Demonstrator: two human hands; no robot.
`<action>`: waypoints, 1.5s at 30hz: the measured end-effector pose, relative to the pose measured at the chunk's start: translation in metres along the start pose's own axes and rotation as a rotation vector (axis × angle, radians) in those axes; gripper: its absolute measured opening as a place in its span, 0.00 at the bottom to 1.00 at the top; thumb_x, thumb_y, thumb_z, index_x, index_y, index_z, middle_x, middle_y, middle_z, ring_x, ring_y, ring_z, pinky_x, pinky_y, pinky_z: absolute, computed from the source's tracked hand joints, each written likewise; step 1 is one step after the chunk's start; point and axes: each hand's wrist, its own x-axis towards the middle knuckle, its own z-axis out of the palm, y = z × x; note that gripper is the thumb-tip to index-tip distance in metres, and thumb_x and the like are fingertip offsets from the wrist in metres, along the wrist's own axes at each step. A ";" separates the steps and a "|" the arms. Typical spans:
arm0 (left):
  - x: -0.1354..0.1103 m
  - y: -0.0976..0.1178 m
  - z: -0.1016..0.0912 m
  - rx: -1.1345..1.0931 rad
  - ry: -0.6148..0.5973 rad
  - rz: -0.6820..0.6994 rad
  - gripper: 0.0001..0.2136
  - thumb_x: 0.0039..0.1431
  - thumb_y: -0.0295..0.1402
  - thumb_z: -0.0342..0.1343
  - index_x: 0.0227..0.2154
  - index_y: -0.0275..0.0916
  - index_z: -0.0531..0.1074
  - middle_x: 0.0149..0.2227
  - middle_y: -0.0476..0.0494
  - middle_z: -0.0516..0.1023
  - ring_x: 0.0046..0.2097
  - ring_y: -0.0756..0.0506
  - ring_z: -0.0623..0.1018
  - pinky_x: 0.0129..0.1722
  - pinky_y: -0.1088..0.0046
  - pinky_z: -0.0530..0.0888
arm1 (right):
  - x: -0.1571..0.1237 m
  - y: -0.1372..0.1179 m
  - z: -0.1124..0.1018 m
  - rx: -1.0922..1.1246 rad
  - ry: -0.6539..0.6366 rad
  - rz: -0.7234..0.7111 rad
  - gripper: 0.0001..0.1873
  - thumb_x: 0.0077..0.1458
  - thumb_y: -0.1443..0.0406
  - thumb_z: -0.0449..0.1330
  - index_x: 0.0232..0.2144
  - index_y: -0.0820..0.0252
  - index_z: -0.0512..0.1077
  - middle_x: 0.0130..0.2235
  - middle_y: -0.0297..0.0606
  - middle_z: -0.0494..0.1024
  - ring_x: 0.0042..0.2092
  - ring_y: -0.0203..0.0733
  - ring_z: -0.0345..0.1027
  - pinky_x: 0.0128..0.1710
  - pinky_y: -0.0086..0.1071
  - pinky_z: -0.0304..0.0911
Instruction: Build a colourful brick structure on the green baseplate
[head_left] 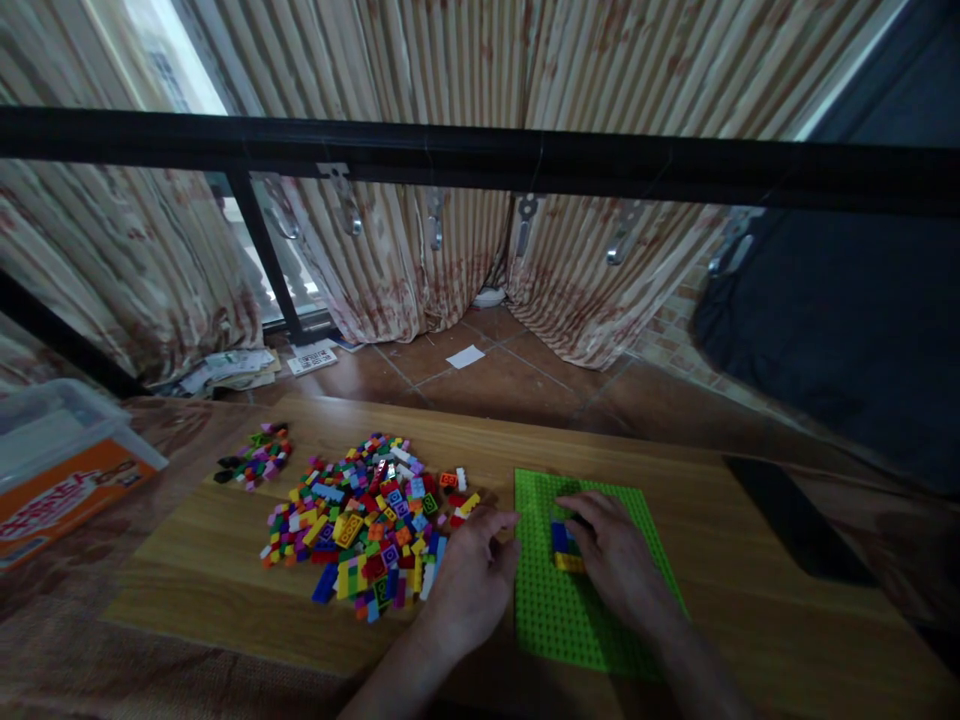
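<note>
Head view: a small blue-and-yellow brick build (562,549) sits on a green studded baseplate (540,620), under the right hand's fingers.
The right hand (619,560) curls over the build's far and right sides; whether its fingertips are clamped on a brick cannot be told. To seat bricks well here, line up the studs first, then push straight down with even pressure, since a sideways shove would likely twist the build. The left hand (471,572), thumb and forefinger apart with nothing visible between them, hovers just beside the baseplate's left edge; it could steady that edge. Farther left on the wooden tabletop (217,580) spreads the loose brick pile (367,520), best kept off the studs, with a smaller brick cluster (259,458) beyond.
</note>
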 end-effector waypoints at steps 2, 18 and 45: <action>0.000 0.001 0.000 -0.006 0.009 0.001 0.12 0.58 0.30 0.50 0.41 0.41 0.76 0.30 0.48 0.75 0.30 0.48 0.73 0.30 0.74 0.68 | -0.001 -0.002 -0.001 -0.012 -0.007 0.001 0.15 0.58 0.66 0.53 0.45 0.54 0.74 0.44 0.39 0.76 0.48 0.47 0.67 0.49 0.43 0.62; 0.000 -0.004 0.001 0.071 0.038 0.043 0.14 0.57 0.29 0.49 0.44 0.39 0.75 0.39 0.44 0.76 0.31 0.49 0.73 0.31 0.74 0.69 | -0.001 0.006 -0.012 -0.033 -0.120 0.005 0.14 0.54 0.59 0.58 0.43 0.54 0.75 0.40 0.39 0.77 0.44 0.47 0.68 0.46 0.42 0.63; -0.002 0.002 -0.008 0.169 0.014 0.032 0.15 0.57 0.28 0.49 0.44 0.41 0.75 0.39 0.44 0.76 0.34 0.48 0.75 0.34 0.73 0.70 | 0.004 0.022 -0.004 0.023 -0.134 0.015 0.14 0.55 0.55 0.57 0.39 0.54 0.76 0.43 0.40 0.76 0.47 0.49 0.68 0.50 0.46 0.62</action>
